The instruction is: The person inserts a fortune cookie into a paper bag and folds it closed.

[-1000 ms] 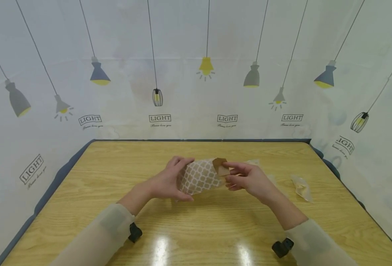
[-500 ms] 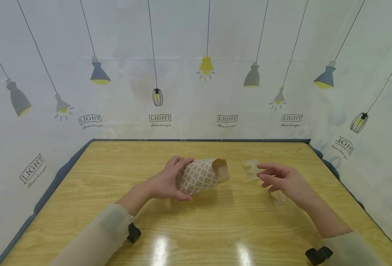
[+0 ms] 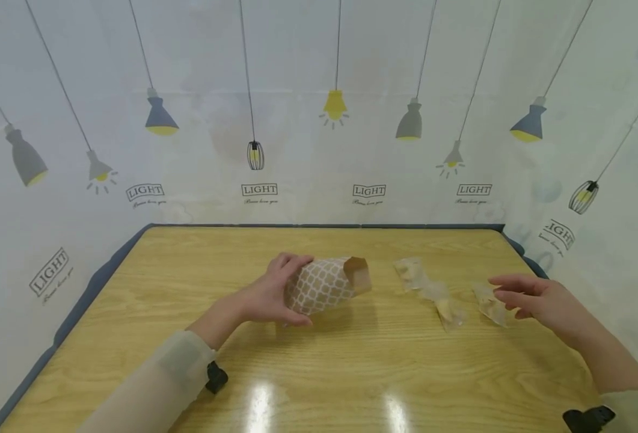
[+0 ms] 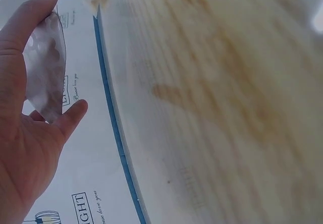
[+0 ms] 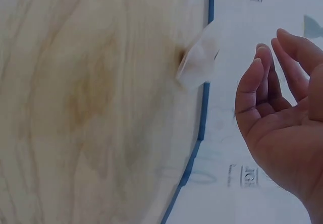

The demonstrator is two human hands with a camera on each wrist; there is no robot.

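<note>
My left hand [image 3: 275, 294] grips the closed end of a brown paper bag [image 3: 319, 285] with a white lattice pattern. The bag lies tilted on its side, its mouth towards the right and its inside dark. In the left wrist view, thumb and fingers spread round the bag [image 4: 46, 65]. Over at the right, my right hand [image 3: 546, 307] hovers with loosely bent fingers and nothing between them. Its fingertips are right beside a small clear-wrapped packet [image 3: 489, 305] with pale yellowish contents. The right wrist view shows that packet [image 5: 199, 60] apart from the fingers.
Two more clear-wrapped packets, a far one [image 3: 409, 273] and a nearer one [image 3: 448, 310], lie between the bag and my right hand. The wooden table [image 3: 319, 361] ends at a dark blue edging along a lamp-printed wall covering [image 3: 205, 150].
My right hand has let go of the bag's mouth and moved right, past two packets, to the rightmost one. The left hand and the bag have stayed in place.
</note>
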